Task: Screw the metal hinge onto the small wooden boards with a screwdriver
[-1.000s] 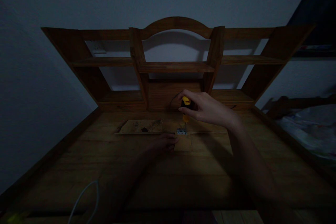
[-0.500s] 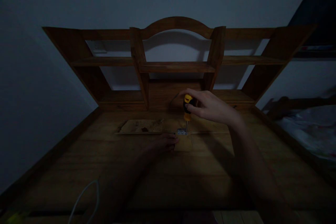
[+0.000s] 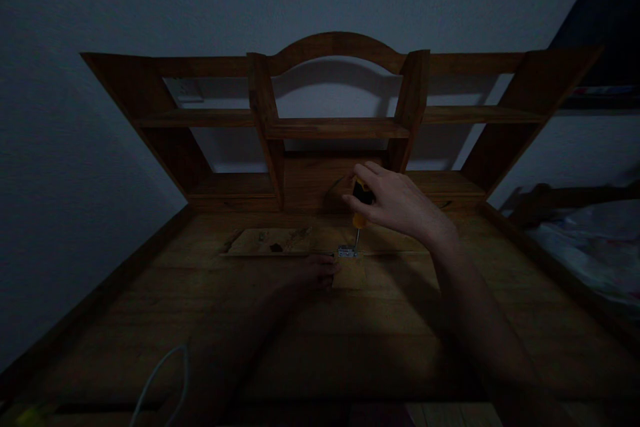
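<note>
Basically, screwdriver (image 3: 359, 221) near upright, top leaning slightly right, tip down at the right end of the small metal fitting (image 3: 347, 251). Right hand (image 3: 393, 199) has fingers and thumb wrapped round the handle. Fitting lies below and left of it, long axis side to side on the tabletop (image 3: 300, 340). Left hand (image 3: 320, 269) is nearer the fitting, fingertips at the pale wood piece's (image 3: 351, 273) left edge; too dark to tell if pinching.

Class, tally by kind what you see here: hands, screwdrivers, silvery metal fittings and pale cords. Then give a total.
Left hand and right hand: 2
Screwdriver: 1
Silvery metal fitting: 1
Pale cord: 1
Total: 5
</note>
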Demonstrator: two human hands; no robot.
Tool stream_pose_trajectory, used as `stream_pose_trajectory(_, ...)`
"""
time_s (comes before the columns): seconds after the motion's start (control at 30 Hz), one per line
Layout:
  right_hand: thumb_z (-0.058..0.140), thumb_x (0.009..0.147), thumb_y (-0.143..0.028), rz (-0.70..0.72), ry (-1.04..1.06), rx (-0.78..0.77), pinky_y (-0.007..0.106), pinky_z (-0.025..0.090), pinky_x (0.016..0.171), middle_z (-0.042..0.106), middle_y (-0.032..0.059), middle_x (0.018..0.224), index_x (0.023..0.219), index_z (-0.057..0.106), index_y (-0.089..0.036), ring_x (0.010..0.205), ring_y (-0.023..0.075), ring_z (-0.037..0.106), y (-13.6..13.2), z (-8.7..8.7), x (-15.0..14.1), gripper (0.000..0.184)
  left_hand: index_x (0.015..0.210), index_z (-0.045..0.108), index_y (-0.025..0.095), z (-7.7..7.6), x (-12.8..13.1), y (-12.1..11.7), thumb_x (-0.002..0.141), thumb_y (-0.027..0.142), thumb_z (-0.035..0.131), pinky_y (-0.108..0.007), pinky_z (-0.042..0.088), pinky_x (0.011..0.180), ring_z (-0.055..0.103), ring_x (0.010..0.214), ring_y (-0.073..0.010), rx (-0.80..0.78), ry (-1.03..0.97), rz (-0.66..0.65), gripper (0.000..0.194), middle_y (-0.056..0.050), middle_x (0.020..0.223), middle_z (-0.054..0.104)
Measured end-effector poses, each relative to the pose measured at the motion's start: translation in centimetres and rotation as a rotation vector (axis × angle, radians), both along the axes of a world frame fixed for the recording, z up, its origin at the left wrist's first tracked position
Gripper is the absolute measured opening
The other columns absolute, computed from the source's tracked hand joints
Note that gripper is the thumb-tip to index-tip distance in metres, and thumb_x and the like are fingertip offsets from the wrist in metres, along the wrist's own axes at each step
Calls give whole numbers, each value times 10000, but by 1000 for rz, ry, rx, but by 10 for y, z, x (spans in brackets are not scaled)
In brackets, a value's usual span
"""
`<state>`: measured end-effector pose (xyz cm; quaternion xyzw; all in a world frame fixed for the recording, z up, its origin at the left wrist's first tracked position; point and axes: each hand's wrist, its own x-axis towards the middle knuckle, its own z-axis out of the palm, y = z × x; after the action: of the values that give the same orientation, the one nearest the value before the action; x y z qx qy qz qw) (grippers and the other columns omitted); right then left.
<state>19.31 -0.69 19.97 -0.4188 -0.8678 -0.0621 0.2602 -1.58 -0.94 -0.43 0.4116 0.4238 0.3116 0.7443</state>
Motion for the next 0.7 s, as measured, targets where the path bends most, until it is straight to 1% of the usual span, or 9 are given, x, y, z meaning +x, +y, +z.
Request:
stream_pose_trajectory(0.1,528,863,-261,95,16,-64,337,425,905,615,81,1204,1217,509,-205,1054,240,599,-1,2,2,359,752,662,132,0,-1,0,706,314,819,-205,395,512,455,486,-60,9,2,-28,244,27,597,524)
stream_pose_trajectory(0.13,525,862,-248,121,22,-82,329,423,906,621,71,1206,1219,508,-213,1056,231,599,-1,2,2,359,759,665,133,1,-2,0,707,318,819,-205,396,517,459,491,-60,14,1,-32,247,27,601,526)
stream_pose_trajectory(0.2,516,893,-279,137,20,-99,314,428,860,652,56,1137,1174,529,-222,1004,219,614,0,2,2,287,765,668,133,2,-2,0,703,333,822,-205,391,517,461,496,-61,22,1,-44,260,26,603,528)
stream_pose_trajectory(0.3,493,938,-370,63,-11,-64,300,413,740,683,53,965,1084,554,-214,874,217,632,0,1,0,223,770,673,131,3,-3,0,702,379,819,-209,388,512,449,489,-62,43,4,-75,296,25,594,524)
stream_pose_trajectory(0.4,477,944,-424,-54,-48,-12,311,395,693,681,61,854,1101,552,-202,807,238,637,0,0,0,282,758,670,124,2,-1,1,697,410,816,-204,360,487,430,478,-59,53,16,-95,327,25,586,514)
stream_pose_trajectory(0.47,496,924,-412,-58,-46,-23,322,411,726,691,71,918,1164,537,-200,842,246,641,0,0,1,322,750,662,122,1,0,2,691,406,820,-202,347,476,434,482,-59,51,18,-95,330,23,594,517)
stream_pose_trajectory(0.57,537,877,-307,49,-4,-85,324,428,837,656,76,1173,1229,517,-208,998,237,626,0,2,5,366,738,647,125,-2,0,2,678,390,830,-210,365,488,430,482,-59,37,4,-67,328,23,601,520)
stream_pose_trajectory(0.6,538,872,-283,80,7,-102,323,427,865,641,71,1214,1231,520,-211,1033,233,618,0,2,5,367,733,644,126,-3,0,2,674,387,833,-212,368,492,427,480,-59,36,-4,-58,328,23,600,521)
stream_pose_trajectory(0.7,521,912,-320,98,10,-118,324,432,864,667,63,1137,1197,541,-216,1008,227,626,0,3,5,304,738,647,126,-3,-2,3,678,382,834,-213,360,490,431,479,-59,34,-17,-78,322,21,602,526)
